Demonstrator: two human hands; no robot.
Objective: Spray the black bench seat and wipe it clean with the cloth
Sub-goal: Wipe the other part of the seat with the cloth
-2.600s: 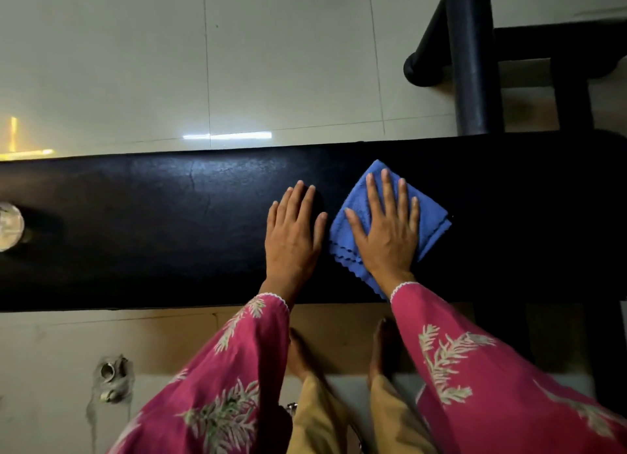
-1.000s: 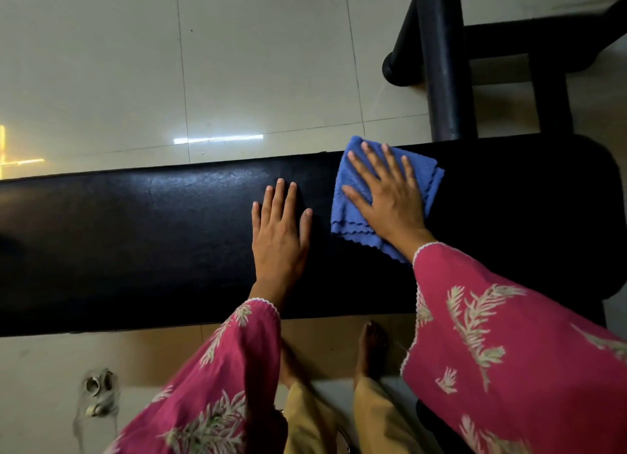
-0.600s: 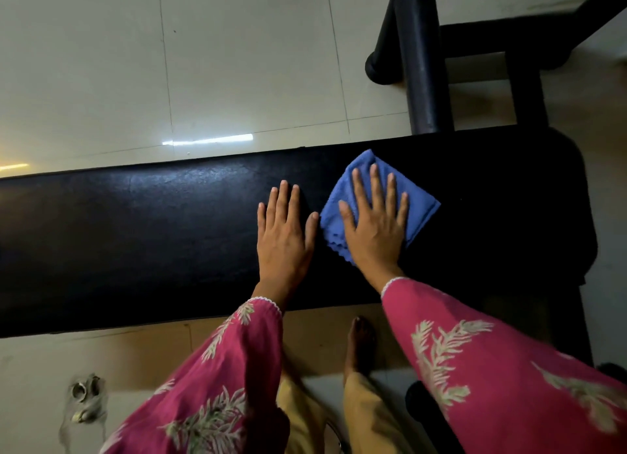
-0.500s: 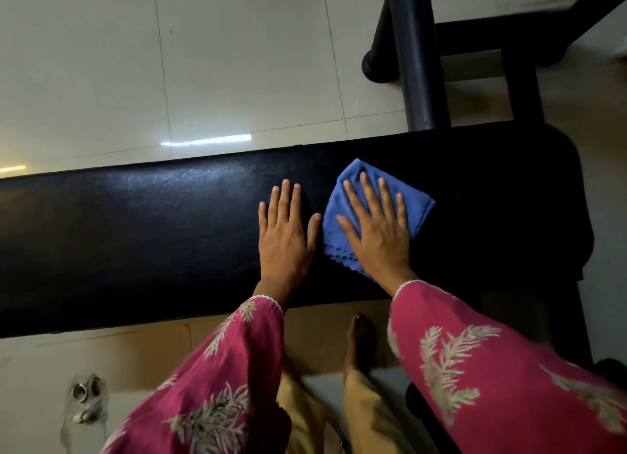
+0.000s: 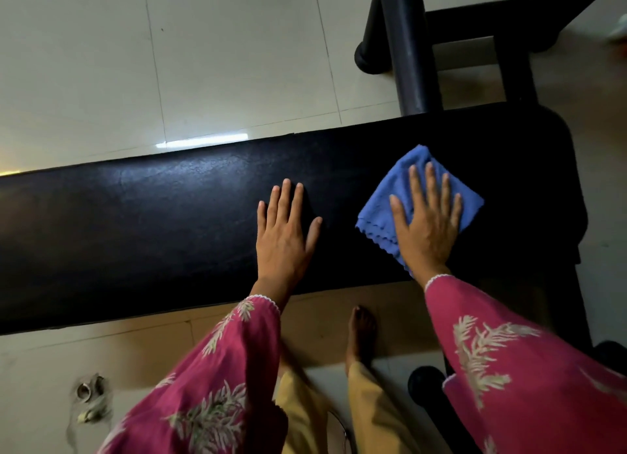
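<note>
The black bench seat [image 5: 135,229] runs across the view from the left edge to its rounded right end. A folded blue cloth [image 5: 383,202] lies on the seat near that right end. My right hand [image 5: 425,223] lies flat on the cloth with fingers spread, pressing it to the seat. My left hand [image 5: 285,236] rests flat on the bare seat, a hand's width left of the cloth, fingers apart and holding nothing. No spray bottle is in view.
A black upright post [image 5: 407,46] and frame bars rise behind the seat's right end. Pale floor tiles [image 5: 203,63] lie beyond the bench. My bare foot [image 5: 363,331] stands on the floor at the near side. A small drain fitting [image 5: 90,392] sits bottom left.
My right hand has slid the blue cloth to the right along the seat, away from my left hand, which has stayed flat in place.
</note>
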